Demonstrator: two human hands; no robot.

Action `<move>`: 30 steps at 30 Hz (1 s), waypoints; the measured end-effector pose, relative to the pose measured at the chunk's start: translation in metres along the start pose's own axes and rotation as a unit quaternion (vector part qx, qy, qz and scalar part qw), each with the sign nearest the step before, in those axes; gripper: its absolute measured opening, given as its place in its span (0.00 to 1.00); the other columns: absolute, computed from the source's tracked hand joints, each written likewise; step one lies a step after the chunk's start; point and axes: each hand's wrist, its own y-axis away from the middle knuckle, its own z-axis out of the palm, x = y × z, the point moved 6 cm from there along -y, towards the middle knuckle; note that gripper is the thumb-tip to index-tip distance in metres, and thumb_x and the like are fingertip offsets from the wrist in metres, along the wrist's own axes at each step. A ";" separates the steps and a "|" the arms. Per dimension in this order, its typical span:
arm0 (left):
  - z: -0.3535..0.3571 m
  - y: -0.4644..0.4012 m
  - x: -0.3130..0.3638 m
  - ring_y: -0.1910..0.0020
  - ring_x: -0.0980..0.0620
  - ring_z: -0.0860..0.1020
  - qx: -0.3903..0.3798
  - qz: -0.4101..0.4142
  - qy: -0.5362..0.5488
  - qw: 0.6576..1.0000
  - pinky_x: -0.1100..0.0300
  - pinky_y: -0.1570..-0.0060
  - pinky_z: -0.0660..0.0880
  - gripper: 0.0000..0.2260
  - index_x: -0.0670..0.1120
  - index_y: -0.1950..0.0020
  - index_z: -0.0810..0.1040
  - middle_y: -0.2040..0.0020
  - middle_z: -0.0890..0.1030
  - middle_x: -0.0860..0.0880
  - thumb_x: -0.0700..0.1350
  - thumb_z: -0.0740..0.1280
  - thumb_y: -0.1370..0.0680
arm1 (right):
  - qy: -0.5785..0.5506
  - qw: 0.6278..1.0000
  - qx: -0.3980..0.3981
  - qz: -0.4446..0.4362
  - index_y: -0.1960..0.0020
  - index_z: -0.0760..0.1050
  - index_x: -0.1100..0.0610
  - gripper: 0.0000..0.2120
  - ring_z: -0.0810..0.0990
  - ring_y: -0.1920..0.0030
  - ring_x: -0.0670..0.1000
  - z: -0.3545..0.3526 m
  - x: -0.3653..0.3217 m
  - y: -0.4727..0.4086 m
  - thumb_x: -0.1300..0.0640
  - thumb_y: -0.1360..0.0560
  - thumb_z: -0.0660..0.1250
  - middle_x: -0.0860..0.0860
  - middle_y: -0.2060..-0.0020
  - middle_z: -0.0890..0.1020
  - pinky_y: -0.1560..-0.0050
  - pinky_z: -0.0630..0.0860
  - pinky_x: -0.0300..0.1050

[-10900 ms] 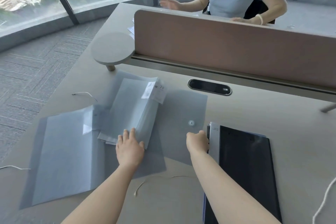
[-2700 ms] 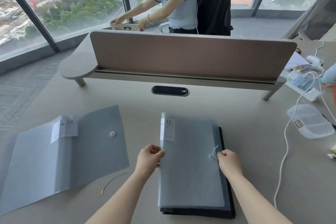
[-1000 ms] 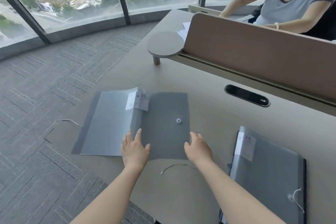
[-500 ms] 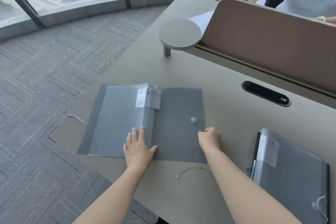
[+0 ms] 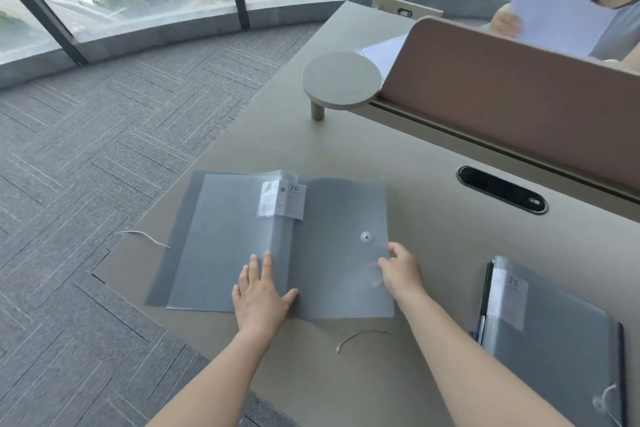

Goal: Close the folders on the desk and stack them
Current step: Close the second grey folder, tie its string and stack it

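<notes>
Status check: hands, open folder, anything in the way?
Left hand flat on the open folder; right hand pinching its right cover edge. Folder not yet closed. Closed stack waits at right. Loose string on desk, no obstruction.

Open grey folder (image 5: 332, 253); closed stack (image 5: 554, 340) rightward.

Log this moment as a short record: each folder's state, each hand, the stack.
open folder: lies flat and open on the desk
left hand: flat on the folder near its spine
right hand: fingers at the right cover's edge, blurred; grasp unclear
closed folder: on top of a dark folder, at right
loose string: on the desk near the open folder
</notes>
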 end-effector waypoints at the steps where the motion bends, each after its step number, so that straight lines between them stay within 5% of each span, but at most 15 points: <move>1: -0.002 0.000 0.000 0.20 0.47 0.50 0.002 0.000 0.013 1.000 0.49 0.23 0.54 0.42 0.50 0.19 0.44 0.18 0.49 0.49 0.62 0.64 0.23 | 0.002 1.000 -0.005 -0.021 0.45 0.74 0.52 0.15 0.82 0.75 0.54 -0.003 -0.004 0.001 0.66 0.25 0.56 0.51 0.55 0.84 0.66 0.74 0.45; 10: -0.050 0.001 0.014 0.21 0.45 0.58 0.048 -0.008 0.285 0.957 0.50 0.23 0.54 0.37 0.42 0.21 0.58 0.21 0.61 0.44 0.56 0.69 0.23 | -0.166 0.980 -0.014 -0.113 0.50 0.75 0.51 0.16 0.75 0.82 0.49 -0.061 -0.054 0.043 0.69 0.21 0.55 0.57 0.59 0.85 0.79 0.72 0.36; 16: -0.103 0.011 0.047 0.30 0.50 0.72 0.006 0.038 0.502 0.864 0.49 0.29 0.68 0.38 0.48 0.25 0.68 0.29 0.73 0.50 0.59 0.74 0.31 | -0.248 0.953 -0.033 -0.169 0.49 0.75 0.51 0.16 0.75 0.82 0.48 -0.098 -0.084 0.070 0.69 0.20 0.55 0.55 0.61 0.84 0.80 0.68 0.34; 20: -0.141 0.027 0.081 0.53 0.50 0.84 -0.013 0.123 0.563 0.817 0.60 0.56 0.81 0.19 0.46 0.43 0.80 0.50 0.86 0.48 0.51 0.73 0.31 | -0.272 0.941 -0.030 -0.198 0.48 0.75 0.52 0.14 0.76 0.82 0.49 -0.120 -0.098 0.084 0.68 0.19 0.56 0.50 0.64 0.86 0.79 0.69 0.36; 30: -0.137 0.047 0.117 0.53 0.42 0.85 -0.085 0.141 0.616 0.770 0.46 0.52 0.81 0.25 0.46 0.44 0.81 0.49 0.86 0.43 0.52 0.78 0.39 | -0.290 0.936 -0.018 -0.199 0.46 0.76 0.52 0.14 0.77 0.79 0.51 -0.146 -0.083 0.090 0.67 0.19 0.56 0.53 0.61 0.87 0.78 0.68 0.37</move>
